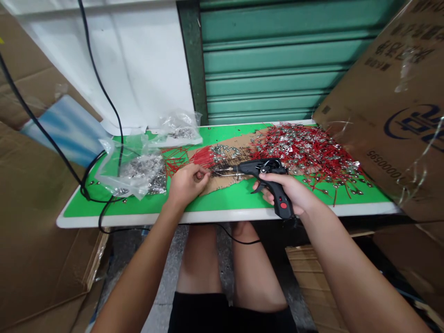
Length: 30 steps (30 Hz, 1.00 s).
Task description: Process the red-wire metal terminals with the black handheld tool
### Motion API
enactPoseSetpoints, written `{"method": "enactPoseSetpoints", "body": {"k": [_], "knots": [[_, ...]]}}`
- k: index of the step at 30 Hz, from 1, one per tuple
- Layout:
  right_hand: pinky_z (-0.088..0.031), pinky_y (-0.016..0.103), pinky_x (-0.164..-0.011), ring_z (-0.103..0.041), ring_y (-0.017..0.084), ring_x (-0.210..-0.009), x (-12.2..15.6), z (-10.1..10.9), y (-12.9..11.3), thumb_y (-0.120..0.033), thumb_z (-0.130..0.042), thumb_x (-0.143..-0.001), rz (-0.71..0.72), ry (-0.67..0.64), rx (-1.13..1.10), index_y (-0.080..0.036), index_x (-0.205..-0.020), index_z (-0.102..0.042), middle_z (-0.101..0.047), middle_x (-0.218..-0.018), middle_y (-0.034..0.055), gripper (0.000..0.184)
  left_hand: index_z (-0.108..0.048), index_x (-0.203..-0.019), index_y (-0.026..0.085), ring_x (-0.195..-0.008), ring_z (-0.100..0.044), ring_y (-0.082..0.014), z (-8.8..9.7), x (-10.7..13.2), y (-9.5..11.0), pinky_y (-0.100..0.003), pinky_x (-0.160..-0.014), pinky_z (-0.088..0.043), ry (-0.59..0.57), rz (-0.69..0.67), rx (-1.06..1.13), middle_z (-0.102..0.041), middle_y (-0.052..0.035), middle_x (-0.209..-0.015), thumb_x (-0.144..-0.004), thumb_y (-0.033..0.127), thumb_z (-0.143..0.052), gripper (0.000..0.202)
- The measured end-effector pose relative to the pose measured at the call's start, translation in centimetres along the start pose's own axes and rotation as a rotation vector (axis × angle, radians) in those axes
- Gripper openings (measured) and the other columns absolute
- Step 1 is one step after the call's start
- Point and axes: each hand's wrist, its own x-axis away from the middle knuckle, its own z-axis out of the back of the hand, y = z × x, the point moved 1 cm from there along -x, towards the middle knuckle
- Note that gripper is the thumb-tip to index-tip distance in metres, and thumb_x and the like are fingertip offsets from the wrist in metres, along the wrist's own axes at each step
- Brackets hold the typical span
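Observation:
My right hand [282, 187] grips a black soldering gun [263, 167] by its pistol handle, which has a red button. The gun's thin metal tip points left, close to the fingertips of my left hand [190, 182]. Those fingers are pinched together; whatever lies between them is too small to make out. Under the tip is a scorched strip of cardboard [227, 184]. A row of red wires [203, 157] lies on it beside my left hand, with small silvery metal pieces [227, 151] at their right ends.
A big heap of red wires with metal ends [298, 150] covers the table's right side. Plastic bags of metal pieces [144, 171] sit on the left of the green tabletop [90, 208]. A black cable [100, 78] hangs at left. Cardboard boxes [391, 106] flank the table; a green shutter [270, 60] stands behind.

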Motion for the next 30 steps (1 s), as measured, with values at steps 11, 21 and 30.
{"method": "enactPoseSetpoints", "body": {"k": [11,21,30], "knots": [[-0.026,0.02,-0.034,-0.041,0.009,-0.039,0.14,0.05,-0.21,-0.037,-0.065,-0.08,-0.012,0.012,-0.035,-0.013,-0.069,-0.066,-0.049,-0.045,0.0012,0.026,-0.071,-0.079,0.019,-0.065,-0.054,-0.0134,0.11,-0.04,0.11,-0.025,-0.064,-0.04,0.002,-0.009,0.01,-0.064,-0.0012,-0.07,-0.084,0.033,-0.063,0.017],[-0.027,0.02,-0.035,-0.041,0.009,-0.04,-0.04,0.18,-0.12,-0.038,-0.065,-0.081,-0.006,-0.038,-0.062,-0.012,-0.074,-0.068,-0.045,-0.046,-0.0006,0.026,-0.07,-0.079,0.019,-0.065,-0.054,-0.0133,-0.08,0.0,-0.14,-0.025,-0.064,-0.04,0.005,-0.016,0.008,-0.063,-0.0011,-0.071,-0.085,0.035,-0.063,0.019],[-0.027,0.018,-0.035,-0.04,0.008,-0.041,-0.01,0.24,-0.07,-0.035,-0.06,-0.085,-0.015,-0.053,-0.095,-0.011,-0.075,-0.071,-0.044,-0.047,-0.0006,0.029,-0.071,-0.08,0.019,-0.065,-0.053,-0.0131,-0.02,0.03,-0.12,-0.025,-0.064,-0.039,0.0,-0.007,0.013,-0.063,-0.001,-0.071,-0.085,0.035,-0.063,0.018]]}}
